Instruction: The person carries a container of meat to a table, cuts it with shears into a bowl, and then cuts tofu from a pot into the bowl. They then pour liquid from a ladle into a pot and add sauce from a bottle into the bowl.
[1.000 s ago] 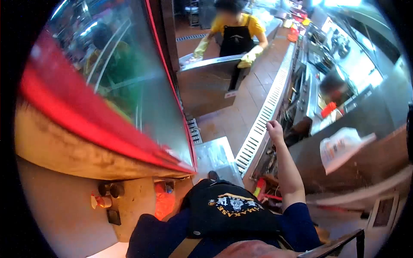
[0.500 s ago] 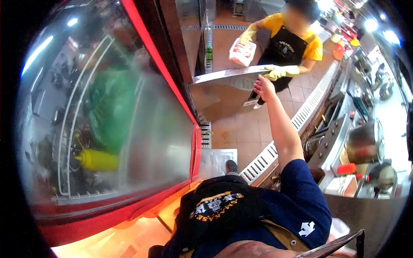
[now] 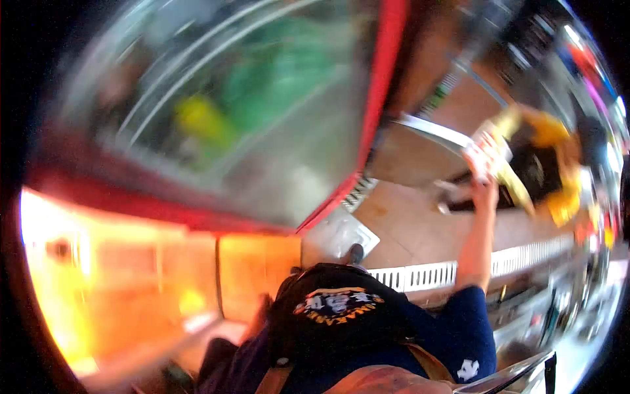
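My right hand [image 3: 484, 189] is stretched forward, closed on the near edge of a white plastic tray [image 3: 474, 163]. Red-and-white pieces, possibly meat, lie in the tray; motion blur hides their detail. A co-worker's yellow-gloved hand [image 3: 504, 123] is at the far side of the same tray, and their other glove [image 3: 518, 189] is just to its right. Of my left arm, only a strip of skin [image 3: 257, 322] shows low beside my black apron [image 3: 335, 308]; its fingers cannot be made out.
On the left stands a red-framed glass door [image 3: 315, 151], with a green bag [image 3: 282, 72] and a yellow bottle [image 3: 205, 121] behind it. A brightly lit orange compartment [image 3: 144, 276] is below. A pale door edge [image 3: 433, 133] juts out ahead. A floor drain grate [image 3: 420, 276] runs beside the right counter.
My view has swung left and down. My right hand has gone from beside the pale door edge to the tray, which the co-worker has brought nearer. The orange compartment shows more fully.
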